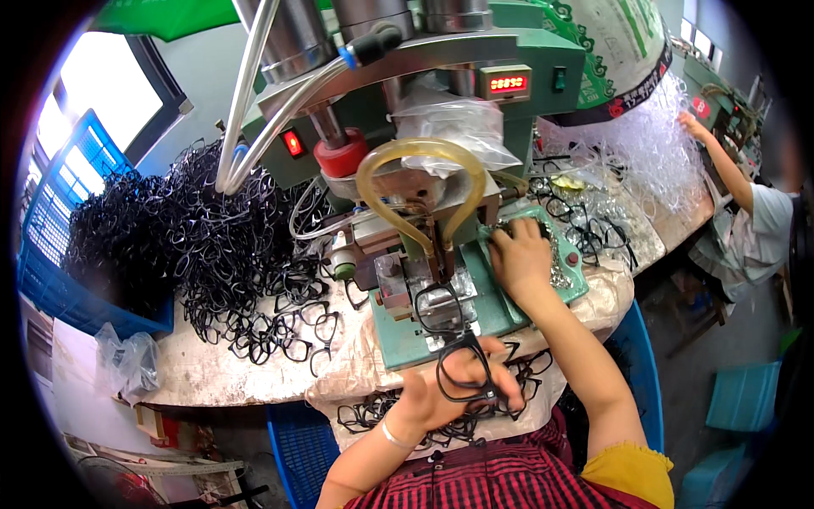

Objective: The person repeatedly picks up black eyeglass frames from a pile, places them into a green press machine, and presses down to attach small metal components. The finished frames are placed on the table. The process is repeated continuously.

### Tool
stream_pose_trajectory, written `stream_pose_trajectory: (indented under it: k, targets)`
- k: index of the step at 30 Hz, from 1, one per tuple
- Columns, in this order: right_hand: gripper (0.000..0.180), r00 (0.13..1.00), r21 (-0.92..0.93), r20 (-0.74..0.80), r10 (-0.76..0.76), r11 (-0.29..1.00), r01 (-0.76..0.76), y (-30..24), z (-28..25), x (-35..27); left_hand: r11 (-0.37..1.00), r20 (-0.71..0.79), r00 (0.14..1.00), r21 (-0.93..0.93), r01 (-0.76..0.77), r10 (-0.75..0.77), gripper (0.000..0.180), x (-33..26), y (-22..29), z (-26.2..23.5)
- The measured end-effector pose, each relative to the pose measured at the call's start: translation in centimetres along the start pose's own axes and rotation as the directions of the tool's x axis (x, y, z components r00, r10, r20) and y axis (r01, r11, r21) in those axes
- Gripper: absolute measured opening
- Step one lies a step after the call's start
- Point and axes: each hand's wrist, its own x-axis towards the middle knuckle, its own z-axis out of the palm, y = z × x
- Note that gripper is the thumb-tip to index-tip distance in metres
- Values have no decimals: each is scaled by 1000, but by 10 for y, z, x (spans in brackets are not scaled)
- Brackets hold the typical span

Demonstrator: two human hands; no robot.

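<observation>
My left hand (449, 383), with a white band at its wrist, grips a black eyeglass frame (465, 346) near the front of the green machine bed. One rim of this frame reaches up to the small metal fixture (417, 293) beneath the machine's head; the other rim lies over my fingers. My right hand (521, 259) is over a green tray (579, 284) of small shiny metal parts (560, 254), its fingers curled down among them. What those fingertips pinch, if anything, is hidden. More black eyeglass frames (365, 414) lie on the cloth below my left hand.
A green press (543, 64) with a red-collared cylinder (341, 153) and a yellowish hose loop (424, 146) stands ahead. Left is a large heap of black frames (229, 246) beside a blue crate (51, 263). Clear plastic strands (653, 144) and a person (746, 212) are at right.
</observation>
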Motion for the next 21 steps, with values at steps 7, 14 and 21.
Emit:
stream_pose_trajectory:
  k: [7,14,21]
  targets:
    - [16,827,738,97,553,517,-433,32,-34,-49,408,-258,947,857,315,-190,17,-35,50,-11]
    - [20,845,826,70,530,444,-347,11,-18,-30,432,436,715,584,-687,547,14,-69,101,16]
    - [17,898,818,135,419,465,-340,7,-21,-25,413,253,575,485,-771,778,20,-48,71,94]
